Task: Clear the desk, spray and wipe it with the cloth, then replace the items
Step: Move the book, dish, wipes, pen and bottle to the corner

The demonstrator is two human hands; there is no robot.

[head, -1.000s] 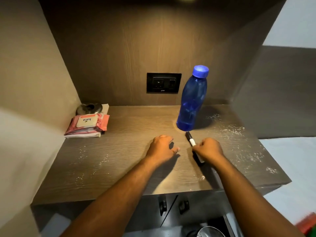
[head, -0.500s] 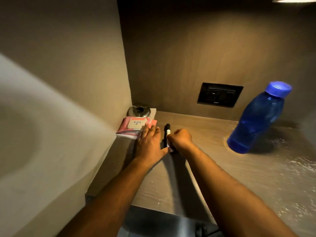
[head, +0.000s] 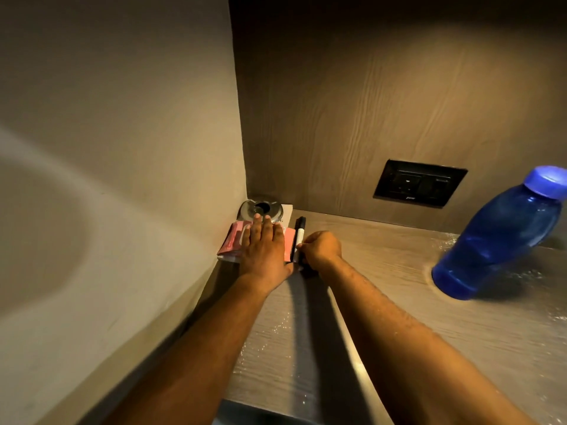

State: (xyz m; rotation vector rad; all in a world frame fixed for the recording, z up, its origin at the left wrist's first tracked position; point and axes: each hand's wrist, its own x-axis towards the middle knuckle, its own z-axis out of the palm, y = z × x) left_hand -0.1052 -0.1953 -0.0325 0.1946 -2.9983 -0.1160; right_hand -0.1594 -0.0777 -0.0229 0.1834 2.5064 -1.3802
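Left hand [head: 264, 251] flat and spread, palm down on a pink packet [head: 233, 242] at the far left corner of the desk [head: 399, 317], fingers stretched over the pack with tips reaching a round metal dish [head: 260, 209] set right in the corner. Right hand [head: 320, 249] just beside it, curled and closed on the near end of a black marker [head: 298, 234] with a white label band. Marker pointing away toward the back wall, lying along the right edge of the pink packet, its far tip near a white paper [head: 287, 213] tucked under the dish. Cannot tell whether marker rests on the desk or is lifted slightly. Both forearms stretched across the desk from its near edge.

Pink packet lying on top of a thin white stack, pushed against the left wall. Farther right, well apart from the hands, a blue bottle [head: 497, 237] with a blue cap standing on the desk toward the back edge, looking tilted in the wide view. Scattered white specks [head: 276, 328] on the wood-grain surface between the forearms and around the bottle's base. Black socket plate [head: 419, 183] on the back wall, above the desk between hands and bottle.
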